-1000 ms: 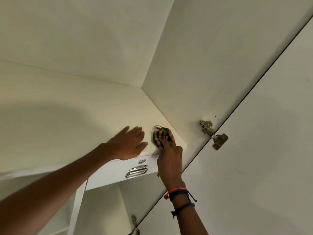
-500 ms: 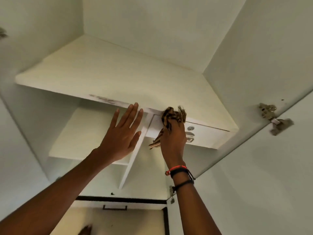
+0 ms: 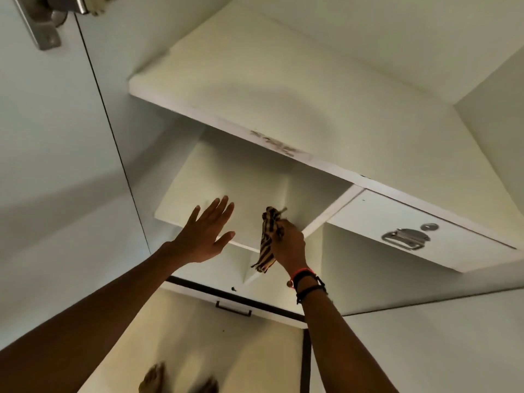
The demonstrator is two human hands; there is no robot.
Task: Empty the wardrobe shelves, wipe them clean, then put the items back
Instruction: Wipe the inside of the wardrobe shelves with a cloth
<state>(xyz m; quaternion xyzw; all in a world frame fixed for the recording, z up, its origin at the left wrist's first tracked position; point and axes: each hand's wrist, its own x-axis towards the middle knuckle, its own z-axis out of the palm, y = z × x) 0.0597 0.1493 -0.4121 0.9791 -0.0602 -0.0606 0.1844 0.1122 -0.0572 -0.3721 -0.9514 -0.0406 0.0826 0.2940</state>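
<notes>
The white wardrobe has a wide upper shelf (image 3: 283, 89) with a dark smudge on its front edge, and a smaller lower shelf (image 3: 198, 194) beneath it. My right hand (image 3: 289, 245) grips a crumpled brown-and-cream striped cloth (image 3: 269, 236) at the front right corner of the lower shelf. My left hand (image 3: 204, 234) is held flat with fingers spread, over the front edge of that same shelf. Both shelves look bare.
A closed drawer (image 3: 382, 222) with a metal handle (image 3: 405, 238) and keyhole sits right of the lower shelf. A lower drawer with a black handle (image 3: 233, 309) is below. The open door with a hinge (image 3: 48, 21) stands at left. Bare feet (image 3: 153, 378) show at the bottom.
Both hands have dropped from the upper shelf edge to the lower shelf. The view has swung right and down, so the drawer is now at the right.
</notes>
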